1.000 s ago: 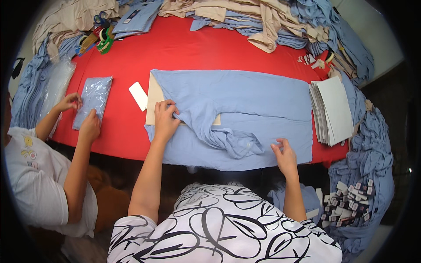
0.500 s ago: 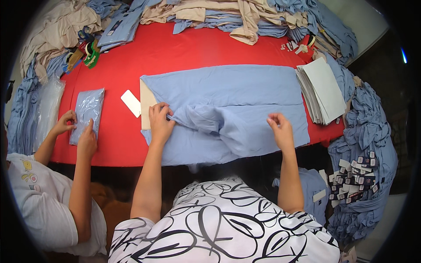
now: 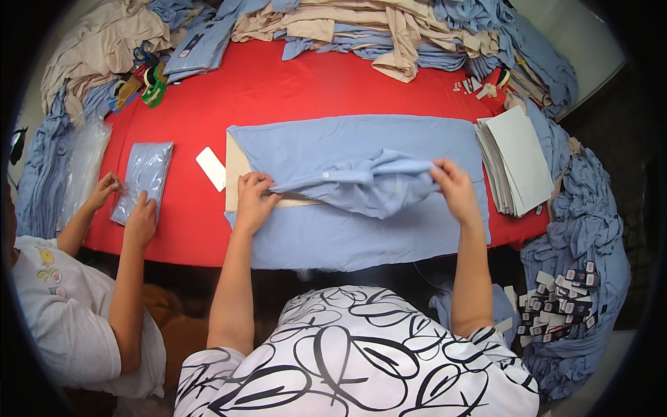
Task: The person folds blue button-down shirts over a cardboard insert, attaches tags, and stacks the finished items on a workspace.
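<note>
Light-blue shirt (image 3: 361, 208) half folded on the red table (image 3: 278, 97)

The shirt lies spread at the table's near edge over a beige cardboard sheet (image 3: 236, 174). The left hand (image 3: 253, 201) presses flat on the fabric at the card's edge, and the right hand (image 3: 455, 191) pinches a bunched sleeve drawn across the middle — judged about halfway, with the sides and lower part not yet folded. A small white card (image 3: 210, 168) lies just left of the shirt; a stack of grey-white sheets (image 3: 517, 163) sits at its right. Further left, another person's hands (image 3: 125, 205) flatten a clear bag holding a folded blue shirt (image 3: 142, 181) — dark tags (image 3: 566, 306) lie heaped far right.
</note>
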{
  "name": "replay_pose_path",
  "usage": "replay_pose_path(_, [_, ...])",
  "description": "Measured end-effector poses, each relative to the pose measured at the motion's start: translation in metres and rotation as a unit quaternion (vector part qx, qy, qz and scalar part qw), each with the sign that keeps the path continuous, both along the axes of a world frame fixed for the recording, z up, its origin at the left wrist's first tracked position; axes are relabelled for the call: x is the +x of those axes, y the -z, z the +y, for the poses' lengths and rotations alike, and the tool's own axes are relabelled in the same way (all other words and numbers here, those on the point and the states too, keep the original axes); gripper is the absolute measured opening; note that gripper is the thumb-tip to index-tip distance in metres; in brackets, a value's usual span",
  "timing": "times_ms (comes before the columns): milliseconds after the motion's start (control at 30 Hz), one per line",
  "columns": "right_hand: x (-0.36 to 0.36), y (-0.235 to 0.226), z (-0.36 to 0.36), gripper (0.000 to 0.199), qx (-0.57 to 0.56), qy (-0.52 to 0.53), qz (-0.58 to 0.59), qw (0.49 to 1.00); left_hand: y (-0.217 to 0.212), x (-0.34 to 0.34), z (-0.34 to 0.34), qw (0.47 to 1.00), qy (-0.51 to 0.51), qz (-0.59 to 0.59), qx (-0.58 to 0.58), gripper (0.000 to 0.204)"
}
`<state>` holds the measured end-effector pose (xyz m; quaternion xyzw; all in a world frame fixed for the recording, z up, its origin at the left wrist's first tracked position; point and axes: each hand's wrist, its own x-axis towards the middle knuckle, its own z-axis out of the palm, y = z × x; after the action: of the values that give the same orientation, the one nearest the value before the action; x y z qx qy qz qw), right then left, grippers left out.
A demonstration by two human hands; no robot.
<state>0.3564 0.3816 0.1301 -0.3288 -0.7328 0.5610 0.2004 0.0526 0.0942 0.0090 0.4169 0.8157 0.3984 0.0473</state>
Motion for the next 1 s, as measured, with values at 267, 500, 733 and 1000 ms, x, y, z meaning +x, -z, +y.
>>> replay_pose_path(267, [-0.061,0.071,0.109,0.034,0.148,0.037,-0.067,0.986,-0.005,-0.01,0.012,0.996,0.024,-0.048,-0.069,0.027])
replay_pose_path(500, [-0.079,0.087,0.001,0.031,0.394,-0.075,-0.002,0.916,-0.005,0.0,0.013,0.998,-0.018,-0.051,-0.038,0.028])
replay_pose_path(733, [-0.09,0.111,-0.029,0.057,0.565,-0.031,-0.134,0.813,-0.01,0.005,0.015,0.996,-0.008,0.061,-0.059,0.03])
replay_pose_path(1000, [-0.059,0.093,-0.166,0.048,0.448,-0.494,-0.016,0.745,-0.03,-0.005,-0.008,0.991,0.069,0.006,-0.117,0.041])
